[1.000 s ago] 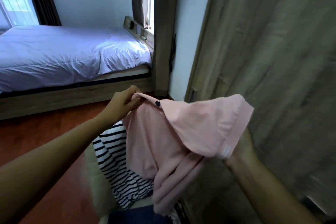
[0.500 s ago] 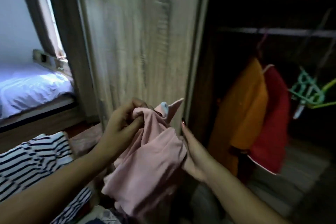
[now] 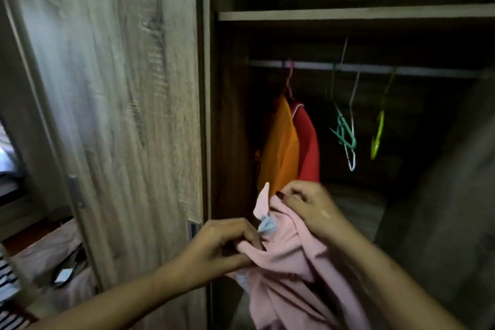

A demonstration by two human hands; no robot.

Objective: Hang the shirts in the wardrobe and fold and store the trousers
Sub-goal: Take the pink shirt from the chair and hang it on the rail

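**Pink shirt held at the wardrobe opening; empty hangers up and to the right**

The pink shirt (image 3: 292, 262) is bunched between both hands in front of the open wardrobe (image 3: 348, 16). The left hand (image 3: 222, 246) is closed in a pinch on a fold near the collar, fingers curled tight on the cloth. The right hand (image 3: 308, 206) is closed on the upper edge, just beside the raised collar point. The garment's long axis runs downward from the hands and hangs slack out of the bottom of the view.

The rail (image 3: 369, 68) lies above and beyond the hands. The green hanger (image 3: 345, 134) and the yellow-green hanger (image 3: 377, 136) hang empty, up and to the right of the shirt. The right hand is the nearer of the two to them. An orange garment (image 3: 281, 147) and a red garment (image 3: 308, 147) hang directly behind the collar.

Materials: the shirt is a soft, matt knit that creases freely, with a pale blue patch at the neck. The hangers appear thin and rigid. The wardrobe door (image 3: 120, 115) shows a grey wood-grain finish.
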